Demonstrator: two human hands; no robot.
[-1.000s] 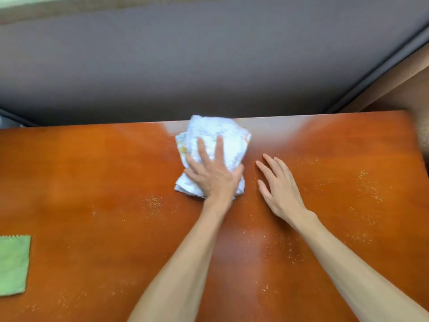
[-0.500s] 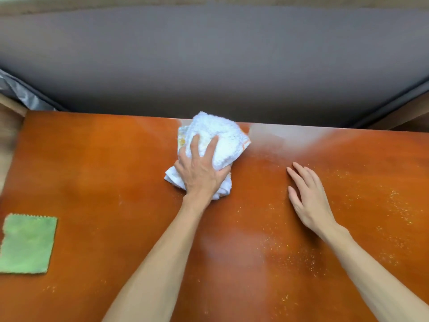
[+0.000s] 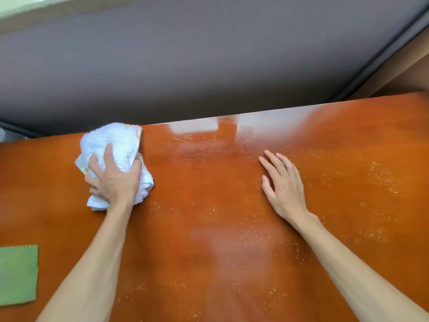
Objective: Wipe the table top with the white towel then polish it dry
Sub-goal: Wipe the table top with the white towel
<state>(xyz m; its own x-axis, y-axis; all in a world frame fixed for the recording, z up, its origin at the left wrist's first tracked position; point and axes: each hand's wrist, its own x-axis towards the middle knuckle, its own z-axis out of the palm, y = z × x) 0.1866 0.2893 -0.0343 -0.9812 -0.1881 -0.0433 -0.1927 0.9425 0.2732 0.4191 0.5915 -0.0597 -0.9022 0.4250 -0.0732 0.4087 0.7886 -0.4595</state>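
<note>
Surface: glossy orange surface (image 3: 209, 228), crumbs mostly lying right of the white towel (image 3: 116, 145)
Left hand (image 3: 116, 180): towel gripped, bunched
Right hand (image 3: 284, 182): spread flat, nearer the crumbs

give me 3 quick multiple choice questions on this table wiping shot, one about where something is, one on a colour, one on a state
1. Where does the green cloth lie on the table?
A. by the far right corner
B. at the near left edge of the view
C. under the right hand

2. What colour is the towel?
A. white
B. blue
C. black

3. What is the right hand doing?
A. gripping the towel
B. lifting the green cloth
C. lying flat on the table, holding nothing

Answers:
1 B, the cloth sits at the lower left, apart from both hands.
2 A, the bunched towel under the left hand is white.
3 C, its fingers are straight on the bare wood, and only the left hand grips the towel.
</note>
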